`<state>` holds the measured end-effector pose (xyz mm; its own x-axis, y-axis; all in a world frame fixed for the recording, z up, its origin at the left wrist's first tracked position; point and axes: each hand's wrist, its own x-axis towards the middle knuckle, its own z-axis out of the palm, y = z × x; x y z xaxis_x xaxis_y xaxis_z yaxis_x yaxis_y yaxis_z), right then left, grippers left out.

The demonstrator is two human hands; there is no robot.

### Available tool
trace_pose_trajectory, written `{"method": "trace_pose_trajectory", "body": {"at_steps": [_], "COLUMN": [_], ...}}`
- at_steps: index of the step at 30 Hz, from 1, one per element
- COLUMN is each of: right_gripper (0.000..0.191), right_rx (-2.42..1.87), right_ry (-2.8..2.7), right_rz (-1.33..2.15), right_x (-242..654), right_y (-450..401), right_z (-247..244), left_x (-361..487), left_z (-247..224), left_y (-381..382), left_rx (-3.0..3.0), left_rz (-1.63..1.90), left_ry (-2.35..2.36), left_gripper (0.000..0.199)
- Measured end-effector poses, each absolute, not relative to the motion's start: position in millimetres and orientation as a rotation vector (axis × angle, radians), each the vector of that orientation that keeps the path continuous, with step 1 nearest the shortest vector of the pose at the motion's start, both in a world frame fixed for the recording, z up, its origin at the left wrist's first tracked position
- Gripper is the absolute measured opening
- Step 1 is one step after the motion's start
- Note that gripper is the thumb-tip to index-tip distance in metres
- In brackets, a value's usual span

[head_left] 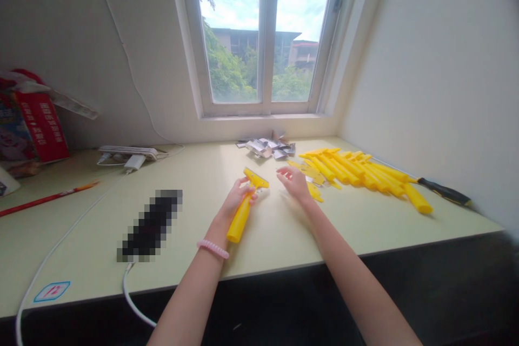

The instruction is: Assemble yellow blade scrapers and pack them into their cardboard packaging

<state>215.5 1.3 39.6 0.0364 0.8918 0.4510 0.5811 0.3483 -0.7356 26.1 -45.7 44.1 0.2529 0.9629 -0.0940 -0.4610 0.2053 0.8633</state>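
My left hand (239, 194) is wrapped round a yellow scraper (240, 219), its wide head pointing away from me and its handle toward me. My right hand (292, 181) is raised just right of the scraper's head, its fingers bent toward it; whether something small is between the fingertips is too small to tell. Flat yellow pieces (314, 192) lie beside and partly behind my right hand. Further right is a row of yellow handles (352, 167). A pile of silvery flat pieces (267, 147) sits at the back, below the window.
A black-handled screwdriver (444, 192) lies at the far right by the wall. On the left are a blurred-out dark object (150, 227) with a white cable, a power strip (130, 152), a red pencil-like stick (48, 199) and a red box (42, 127). The table's front edge (279, 270) runs below my forearms.
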Motion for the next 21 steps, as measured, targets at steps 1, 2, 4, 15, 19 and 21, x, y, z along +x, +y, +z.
{"method": "trace_pose_trajectory", "body": {"at_steps": [1,2,4,15,19,21], "right_gripper": [0.019,0.020,0.021,0.013,0.019,0.022], "right_rx": [-1.446,-1.550,-1.740,-1.813,-1.458,-1.245], "right_ry": [-1.643,-1.623,-1.598,-1.586,-1.443,-1.398], "right_rz": [0.254,0.124,-0.034,-0.116,0.029,0.092], "right_x": [222,228,239,234,233,229], "right_y": [4,5,8,9,1,-5], "right_z": [37,34,28,23,39,47], "left_x": [25,25,24,25,25,25], "left_z": [44,45,45,49,51,51], "left_y": [-45,-45,-45,-49,-50,-49], "left_rx": [0.803,0.784,0.762,0.772,0.769,0.762], "left_rz": [1.155,1.170,1.182,1.156,1.155,1.154], "left_ry": [0.752,0.750,0.749,0.744,0.772,0.786], "left_gripper": [0.049,0.049,0.050,0.049,0.046,0.045]}}
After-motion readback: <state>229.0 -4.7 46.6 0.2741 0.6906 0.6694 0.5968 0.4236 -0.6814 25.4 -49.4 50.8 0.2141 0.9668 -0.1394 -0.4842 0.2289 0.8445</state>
